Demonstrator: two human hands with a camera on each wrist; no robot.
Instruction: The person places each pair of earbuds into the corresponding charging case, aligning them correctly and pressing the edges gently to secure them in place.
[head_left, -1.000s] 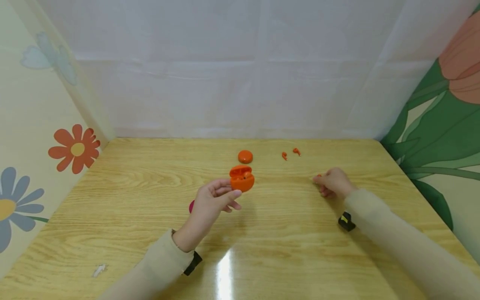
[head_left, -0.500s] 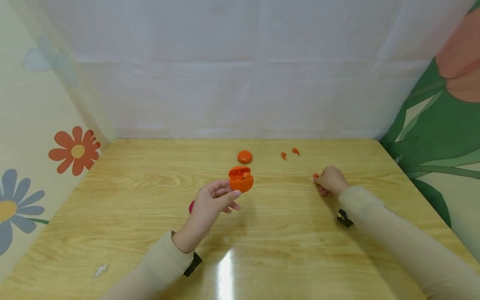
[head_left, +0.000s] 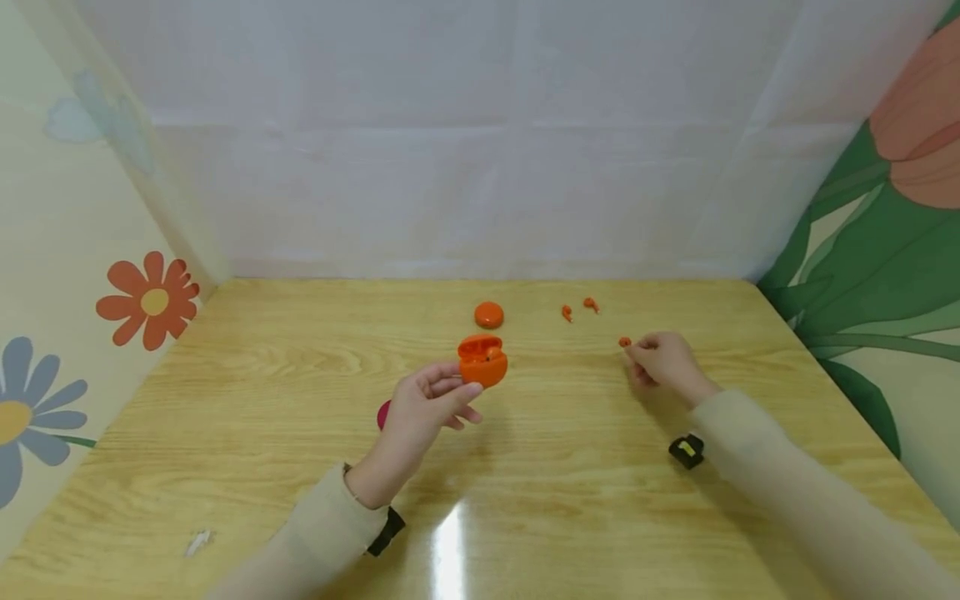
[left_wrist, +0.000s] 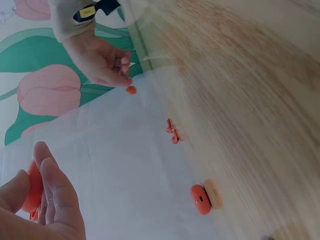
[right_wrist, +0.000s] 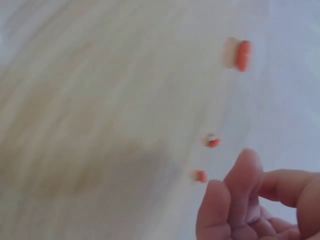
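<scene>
My left hand point(head_left: 420, 404) holds an orange earbud case point(head_left: 483, 368) above the table, its lid flipped up and a piece of earbud showing inside. Farther right, my right hand point(head_left: 669, 364) pinches a loose orange earbud point(head_left: 625, 342) between thumb and fingertips. The left wrist view shows that earbud point(left_wrist: 131, 90) sticking out past the fingertips. In the right wrist view, the fingers point(right_wrist: 245, 172) hide it. Two more orange earbuds, one upright-looking point(head_left: 567, 313) and one beside it point(head_left: 592, 305), lie toward the back of the table.
A closed, rounded orange case point(head_left: 489, 315) sits at the back, behind the held one. Something magenta point(head_left: 384, 414) is partly covered by my left hand. A pale worn patch point(head_left: 198, 542) marks the wooden table's point(head_left: 570, 500) front left. White cloth point(head_left: 480, 167) hangs behind.
My right hand has shifted a little, and the earbud now stands out farther from its fingertips, moved slightly left and away. My left hand and the open case have stayed nearly still.
</scene>
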